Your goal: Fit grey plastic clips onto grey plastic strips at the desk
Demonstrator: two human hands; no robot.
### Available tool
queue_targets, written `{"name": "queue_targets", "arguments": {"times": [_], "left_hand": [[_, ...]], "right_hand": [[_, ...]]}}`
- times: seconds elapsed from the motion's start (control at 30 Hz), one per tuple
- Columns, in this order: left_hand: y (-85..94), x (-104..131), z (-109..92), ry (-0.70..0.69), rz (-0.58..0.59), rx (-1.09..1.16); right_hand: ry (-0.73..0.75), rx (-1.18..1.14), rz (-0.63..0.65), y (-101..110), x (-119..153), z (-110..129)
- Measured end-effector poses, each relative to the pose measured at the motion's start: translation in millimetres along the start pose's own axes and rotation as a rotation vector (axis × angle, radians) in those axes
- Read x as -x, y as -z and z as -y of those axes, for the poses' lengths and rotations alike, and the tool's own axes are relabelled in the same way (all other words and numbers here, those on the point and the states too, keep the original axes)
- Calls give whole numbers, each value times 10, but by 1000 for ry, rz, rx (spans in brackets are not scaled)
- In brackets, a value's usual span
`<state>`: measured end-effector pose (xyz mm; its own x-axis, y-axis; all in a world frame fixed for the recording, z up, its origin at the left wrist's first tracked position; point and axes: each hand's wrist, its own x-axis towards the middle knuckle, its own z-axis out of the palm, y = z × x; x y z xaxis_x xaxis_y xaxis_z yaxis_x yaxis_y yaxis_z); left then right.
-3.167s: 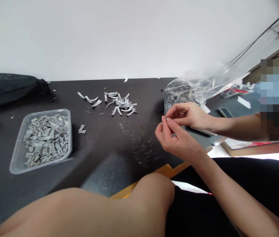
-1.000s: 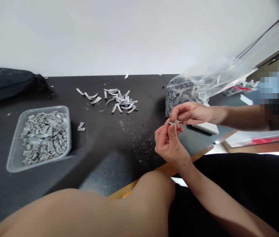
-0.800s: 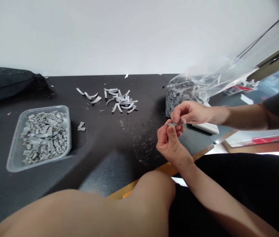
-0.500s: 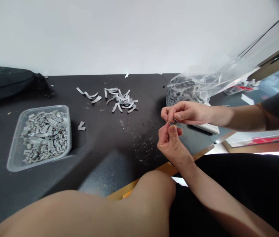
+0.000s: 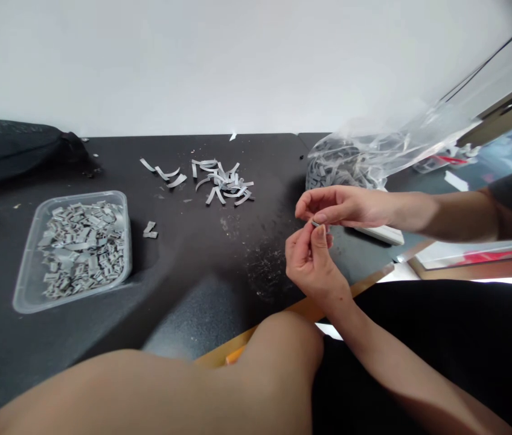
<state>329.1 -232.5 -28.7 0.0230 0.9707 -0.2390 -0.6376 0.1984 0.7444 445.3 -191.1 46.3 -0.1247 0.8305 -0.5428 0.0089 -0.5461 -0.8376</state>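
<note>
While our left grip (image 5: 314, 260) pinches a slim grey strip (image 5: 314, 223), our right grip (image 5: 351, 205) adjoins it.
We cannot tell the right's hold.

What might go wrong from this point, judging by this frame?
1. The small grey piece sits right at the fingertips of the left hand, with the right hand close over it, so it could slip and drop.
2. Two loose scraps lie outside the clear container and might be overlooked.
3. The strips lie loose on the dark table, so a stray sweep could scatter them.
</note>
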Motion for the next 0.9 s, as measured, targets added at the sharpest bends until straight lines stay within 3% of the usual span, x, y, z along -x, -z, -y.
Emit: {"name": "queue_targets", "arguments": {"times": [0.13, 0.53, 0.9], "left_hand": [[23, -7, -49, -41, -13, -62], [73, 0, -46, -77, 52, -140], [81, -12, -15, -36, 51, -119]], "right_hand": [[-50, 70, 21, 24, 21, 34], [-139, -142, 261, 225, -103, -84], [-146, -89, 102, 98, -7, -16]]}}
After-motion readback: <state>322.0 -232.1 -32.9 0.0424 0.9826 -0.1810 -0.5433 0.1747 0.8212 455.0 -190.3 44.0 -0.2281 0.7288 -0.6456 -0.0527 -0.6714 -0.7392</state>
